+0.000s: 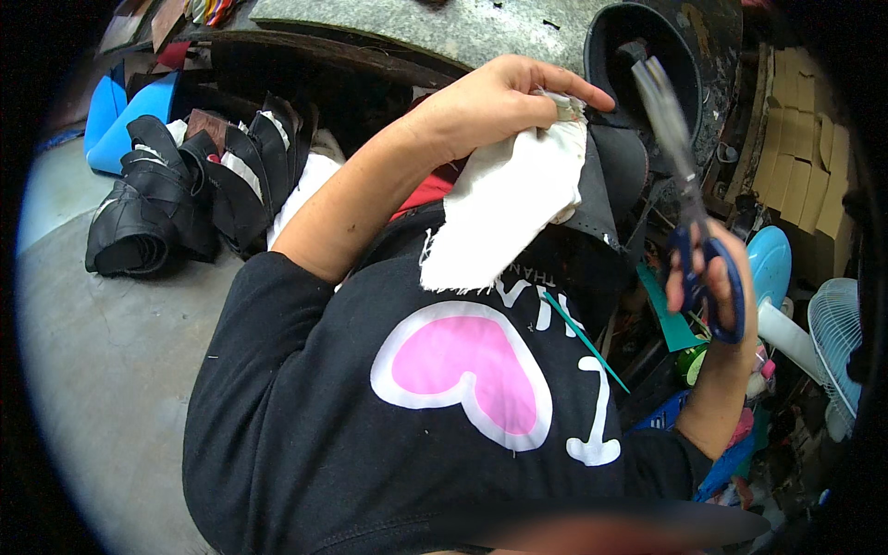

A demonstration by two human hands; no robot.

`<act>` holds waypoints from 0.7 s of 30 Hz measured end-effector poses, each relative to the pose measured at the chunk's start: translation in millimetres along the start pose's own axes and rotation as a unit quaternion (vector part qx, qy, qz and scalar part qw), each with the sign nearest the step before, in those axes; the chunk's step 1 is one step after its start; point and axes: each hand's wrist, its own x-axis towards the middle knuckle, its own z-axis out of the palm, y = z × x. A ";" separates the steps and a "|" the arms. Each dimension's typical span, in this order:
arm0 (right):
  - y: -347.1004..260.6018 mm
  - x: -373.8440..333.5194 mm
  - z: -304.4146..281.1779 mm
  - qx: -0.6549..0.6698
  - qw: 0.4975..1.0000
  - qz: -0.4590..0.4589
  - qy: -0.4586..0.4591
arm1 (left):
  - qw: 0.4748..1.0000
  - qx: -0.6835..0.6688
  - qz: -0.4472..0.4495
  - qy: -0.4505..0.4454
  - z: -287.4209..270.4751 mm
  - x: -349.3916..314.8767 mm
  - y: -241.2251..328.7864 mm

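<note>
While the left hand (490, 104) pinches white cloth (511, 208), scissors (688, 188) gripped in the right hand (736, 252), apart from it, could nick its fingers if swung carelessly.

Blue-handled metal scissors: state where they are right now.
In the head view, the blue-handled metal scissors are at the right, in the person's right hand, blades overlapping the black round-rimmed container.

Your white cloth (513, 208) hangs slantwise in front of you, its lower edge frayed into loose threads. To its right, apart from it, your blue-handled scissors (686, 176) point away from you, blades blurred.
</note>
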 end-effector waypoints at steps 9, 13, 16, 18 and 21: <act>21.3 -7.6 4.1 0.061 0.988 0.103 -0.100 | 0.999 -0.014 0.027 0.016 -1.5 2.0 -10.3; 14.8 -7.3 2.5 0.050 0.986 0.122 -0.104 | 0.999 0.007 0.031 0.003 -1.5 3.7 -9.9; 9.3 -5.5 -0.1 0.024 0.983 0.147 -0.106 | 0.999 0.033 0.038 -0.006 -1.6 4.7 -9.7; 7.0 -3.6 -1.2 0.013 0.982 0.155 -0.109 | 0.998 0.044 0.049 -0.018 -2.0 5.5 -10.0; 4.2 -1.2 -1.4 0.002 0.981 0.158 -0.114 | 0.998 0.032 0.031 -0.035 -4.3 5.2 -10.3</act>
